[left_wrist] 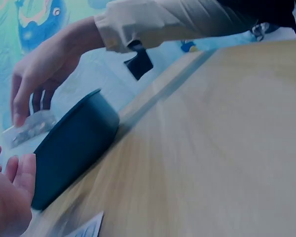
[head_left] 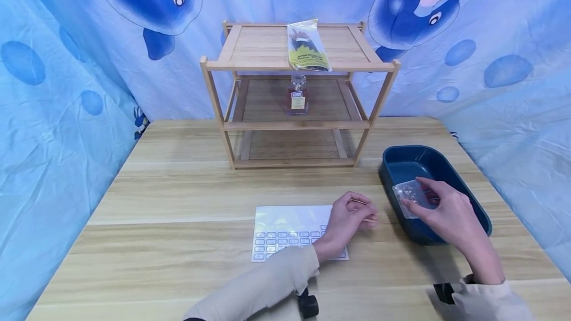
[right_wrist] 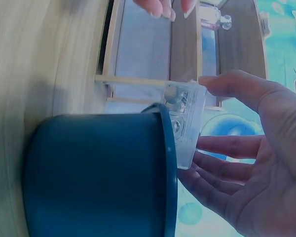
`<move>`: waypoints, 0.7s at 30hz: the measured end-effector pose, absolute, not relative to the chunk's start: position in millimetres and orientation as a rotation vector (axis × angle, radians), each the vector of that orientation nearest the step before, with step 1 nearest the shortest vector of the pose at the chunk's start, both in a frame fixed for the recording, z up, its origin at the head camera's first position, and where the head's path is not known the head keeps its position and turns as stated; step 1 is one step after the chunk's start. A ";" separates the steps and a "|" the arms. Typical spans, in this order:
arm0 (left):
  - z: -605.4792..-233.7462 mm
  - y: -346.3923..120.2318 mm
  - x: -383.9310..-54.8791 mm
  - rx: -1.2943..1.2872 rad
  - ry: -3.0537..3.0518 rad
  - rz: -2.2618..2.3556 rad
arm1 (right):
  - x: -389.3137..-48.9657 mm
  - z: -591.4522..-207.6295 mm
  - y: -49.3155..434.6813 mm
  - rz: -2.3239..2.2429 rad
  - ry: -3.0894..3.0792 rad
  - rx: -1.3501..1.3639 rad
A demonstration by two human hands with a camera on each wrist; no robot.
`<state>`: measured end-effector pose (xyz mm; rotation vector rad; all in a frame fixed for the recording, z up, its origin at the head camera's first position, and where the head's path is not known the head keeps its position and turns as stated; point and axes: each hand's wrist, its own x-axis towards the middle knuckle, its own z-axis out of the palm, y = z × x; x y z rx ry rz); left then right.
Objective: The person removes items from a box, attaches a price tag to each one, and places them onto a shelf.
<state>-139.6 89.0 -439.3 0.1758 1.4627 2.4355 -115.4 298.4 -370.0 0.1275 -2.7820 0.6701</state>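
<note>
My right hand (head_left: pixel 450 209) grips a clear plastic box (head_left: pixel 411 197) by its edges, thumb on one side and fingers on the other. Small shiny pieces show through its walls. In the right wrist view the box (right_wrist: pixel 183 123) stands just above the rim of a dark blue bin (right_wrist: pixel 96 173). The left hand (head_left: pixel 350 217) hovers over the right end of a white sheet (head_left: pixel 290 217) printed with rows of small framed labels. Its fingers are loosely bent, with nothing between them, and in the left wrist view they overlap the bin's side (left_wrist: pixel 81 143).
A three-tier wooden rack (head_left: pixel 296 125) stands at the back of the table (head_left: pixel 156 202). On its top shelf lies a yellow-and-black packet (head_left: pixel 308 46), with a perfume bottle (head_left: pixel 297 98) on the middle shelf. Blue curtains (head_left: pixel 53 128) printed with dolphins enclose the table's back and sides.
</note>
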 end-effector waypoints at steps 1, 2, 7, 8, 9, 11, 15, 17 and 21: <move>-439.2 84.6 -141.2 0.186 1.476 2.437 | -115.1 -369.9 297.4 0.668 -2.785 0.124; -439.3 80.3 -142.8 0.199 1.481 2.437 | -114.7 -369.6 296.4 0.666 -2.788 0.120; -435.0 59.9 -148.3 0.239 1.540 2.430 | -113.3 -368.4 289.0 0.673 -2.797 0.115; -434.1 56.3 -149.4 0.246 1.559 2.427 | -113.1 -368.1 287.1 0.677 -2.796 0.123; -433.1 52.8 -150.2 0.253 1.581 2.425 | -113.0 -367.8 285.1 0.680 -2.794 0.131; -432.1 46.2 -152.2 0.265 1.621 2.423 | -112.6 -367.3 281.2 0.682 -2.785 0.150; -431.3 33.7 -156.8 0.281 1.709 2.405 | -111.5 -367.0 274.1 0.673 -2.772 0.174; -431.8 27.4 -159.7 0.278 1.740 2.403 | -111.0 -367.4 269.9 0.676 -2.768 0.182; -432.6 14.0 -164.4 0.281 1.781 2.411 | -110.0 -368.6 260.5 0.677 -2.765 0.188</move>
